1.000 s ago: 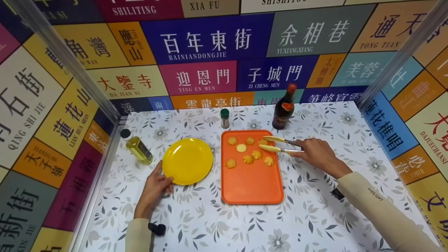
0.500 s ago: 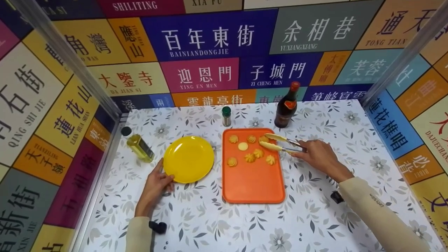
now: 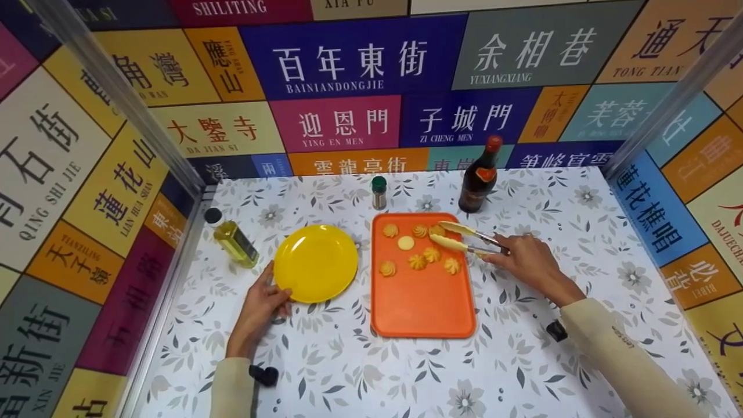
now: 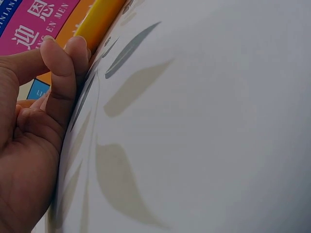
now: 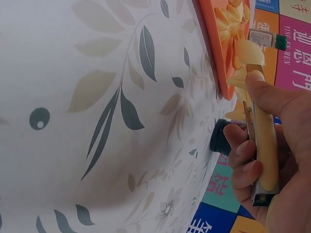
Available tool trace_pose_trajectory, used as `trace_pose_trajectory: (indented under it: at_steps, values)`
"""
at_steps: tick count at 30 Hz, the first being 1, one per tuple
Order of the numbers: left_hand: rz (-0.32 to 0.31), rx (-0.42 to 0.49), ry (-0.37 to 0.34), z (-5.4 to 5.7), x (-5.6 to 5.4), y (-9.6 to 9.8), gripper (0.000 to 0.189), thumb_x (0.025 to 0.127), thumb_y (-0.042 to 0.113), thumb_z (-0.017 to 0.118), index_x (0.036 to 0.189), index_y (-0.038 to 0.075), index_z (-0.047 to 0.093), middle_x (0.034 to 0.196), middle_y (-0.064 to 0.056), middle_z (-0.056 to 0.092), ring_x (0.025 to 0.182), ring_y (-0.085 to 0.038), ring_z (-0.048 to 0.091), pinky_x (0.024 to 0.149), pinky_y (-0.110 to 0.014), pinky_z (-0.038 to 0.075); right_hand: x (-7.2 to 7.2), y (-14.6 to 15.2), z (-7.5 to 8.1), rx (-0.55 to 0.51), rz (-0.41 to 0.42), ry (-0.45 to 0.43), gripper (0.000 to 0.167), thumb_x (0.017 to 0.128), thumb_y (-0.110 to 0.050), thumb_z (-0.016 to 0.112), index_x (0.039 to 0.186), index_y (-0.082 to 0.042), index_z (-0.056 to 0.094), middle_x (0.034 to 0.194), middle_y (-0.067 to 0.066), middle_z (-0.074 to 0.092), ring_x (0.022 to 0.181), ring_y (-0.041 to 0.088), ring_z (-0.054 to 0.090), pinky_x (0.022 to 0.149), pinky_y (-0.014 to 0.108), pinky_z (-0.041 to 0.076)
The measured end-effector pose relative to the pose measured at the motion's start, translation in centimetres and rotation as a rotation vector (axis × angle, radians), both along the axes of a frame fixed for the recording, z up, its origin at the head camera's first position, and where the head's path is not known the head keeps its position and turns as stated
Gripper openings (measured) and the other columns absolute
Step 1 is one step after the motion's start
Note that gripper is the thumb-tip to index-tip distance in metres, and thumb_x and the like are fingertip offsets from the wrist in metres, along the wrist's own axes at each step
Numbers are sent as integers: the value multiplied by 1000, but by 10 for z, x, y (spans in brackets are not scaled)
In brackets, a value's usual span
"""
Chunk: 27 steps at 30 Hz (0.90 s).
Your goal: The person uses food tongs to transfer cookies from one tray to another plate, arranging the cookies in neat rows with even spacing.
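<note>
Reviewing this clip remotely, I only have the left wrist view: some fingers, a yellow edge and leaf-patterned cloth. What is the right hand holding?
Observer: The right hand grips a pair of tongs.
Operator: Where are the tips?
Observer: At a piped cookie near the far right corner of the orange tray; whether they pinch it, I can't tell.
Operator: And that yellow edge?
Observer: It belongs to a round plate, left of the tray.

The head view is bright, the plate [image 3: 316, 266] glinting — both wrist views look dimmer
</note>
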<state>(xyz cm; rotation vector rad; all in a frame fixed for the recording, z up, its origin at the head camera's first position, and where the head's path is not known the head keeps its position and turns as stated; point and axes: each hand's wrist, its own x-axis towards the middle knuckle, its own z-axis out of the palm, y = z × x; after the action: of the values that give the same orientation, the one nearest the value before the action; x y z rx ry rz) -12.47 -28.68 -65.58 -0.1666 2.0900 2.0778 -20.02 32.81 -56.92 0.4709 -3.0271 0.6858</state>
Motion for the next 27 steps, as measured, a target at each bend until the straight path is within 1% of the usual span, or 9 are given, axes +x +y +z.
trace_pose_trajectory:
  at_steps: [6,11,15,17,21,24,27]
  values:
    - [3,-25,-8,1,0,0,90,107,9,73,178,23,20,84,-26,71,58,-22,61,55,-28,56,2,-2,-2,-22,-1,13,61,98,-41,86,140,2,74,71,0,60,65,23,49,60,38,37]
    - [2,-37,-17,1,1,0,91,107,11,74,179,24,19,85,-26,72,58,-22,61,56,-29,57,2,-5,-2,-17,-5,1,62,98,-42,85,140,2,74,74,2,63,67,23,51,61,39,39]
    - [-6,-34,-2,2,1,0,91,107,10,73,179,22,18,85,-28,72,58,-22,62,56,-29,57,1,-7,-3,-19,-2,3,62,98,-43,85,139,2,75,76,2,65,66,22,53,60,38,39]
    - [-17,-40,20,1,1,-1,91,107,10,72,179,20,17,84,-29,72,57,-22,63,55,-28,57,-1,-9,-3,-23,1,16,59,97,-42,86,137,0,77,74,2,64,65,22,52,59,38,38]
    - [-26,-63,59,0,1,-1,90,108,7,72,178,16,16,82,-30,72,56,-21,65,54,-28,57,-3,-11,-4,-23,15,48,47,95,-40,89,125,-5,82,70,-2,59,62,21,50,57,37,36]
    - [-21,-72,56,0,1,-1,90,107,7,72,178,16,17,81,-28,72,56,-21,65,54,-28,57,-5,-13,-4,-18,27,59,41,95,-41,89,116,-7,82,69,-3,57,61,20,47,57,37,34]
    - [-15,-70,46,0,0,-1,90,107,9,73,178,17,18,81,-27,72,56,-21,65,54,-28,58,-6,-14,-4,-22,29,56,43,95,-41,88,120,-7,82,70,-2,57,61,20,47,58,37,34]
